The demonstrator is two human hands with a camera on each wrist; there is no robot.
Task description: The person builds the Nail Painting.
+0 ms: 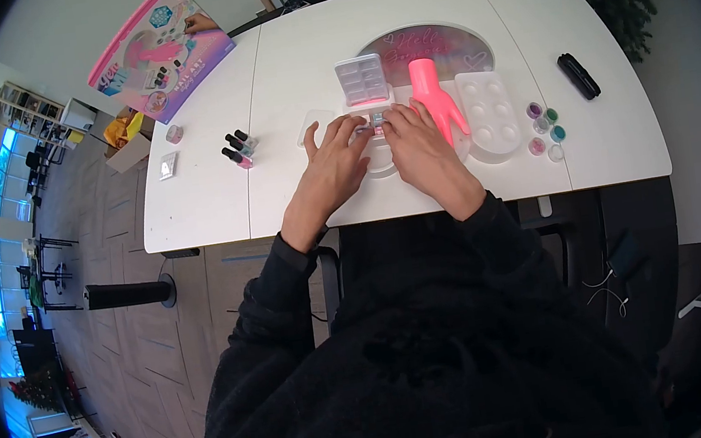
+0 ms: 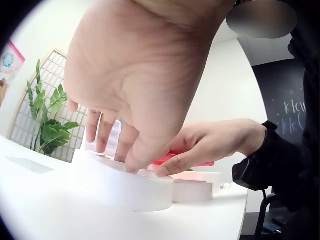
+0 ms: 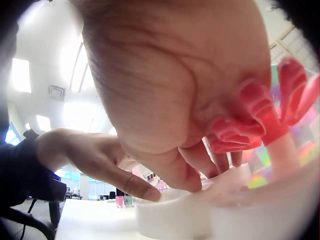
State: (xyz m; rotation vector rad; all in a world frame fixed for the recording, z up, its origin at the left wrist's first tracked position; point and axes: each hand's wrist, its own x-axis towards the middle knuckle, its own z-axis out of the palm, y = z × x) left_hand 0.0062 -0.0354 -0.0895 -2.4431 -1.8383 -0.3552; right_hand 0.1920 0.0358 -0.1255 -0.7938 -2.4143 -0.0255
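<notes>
My left hand (image 1: pixel 330 162) reaches over a round-fronted white base (image 1: pixel 380 163), its fingers extended down to the rim in the left wrist view. Opposite it, my right hand (image 1: pixel 427 146) has its fingers lowered into the same spot. Small grey and pink pieces (image 1: pixel 377 118) show between the fingertips; I cannot tell whether either hand pinches one. Behind them a clear compartment lid (image 1: pixel 361 80) stands upright. Beside my right hand is a bright pink model hand (image 1: pixel 433 95), whose fingers (image 3: pixel 252 107) pass close to my knuckles in the right wrist view.
A white palette (image 1: pixel 490 127) with round wells stands on the right, near several small glitter pots (image 1: pixel 535 110) and a black case (image 1: pixel 579 75). Nail polish bottles (image 1: pixel 236 156) stand left. An oval mirror-like panel (image 1: pixel 433 38) and a nail art box (image 1: pixel 160 54) are behind.
</notes>
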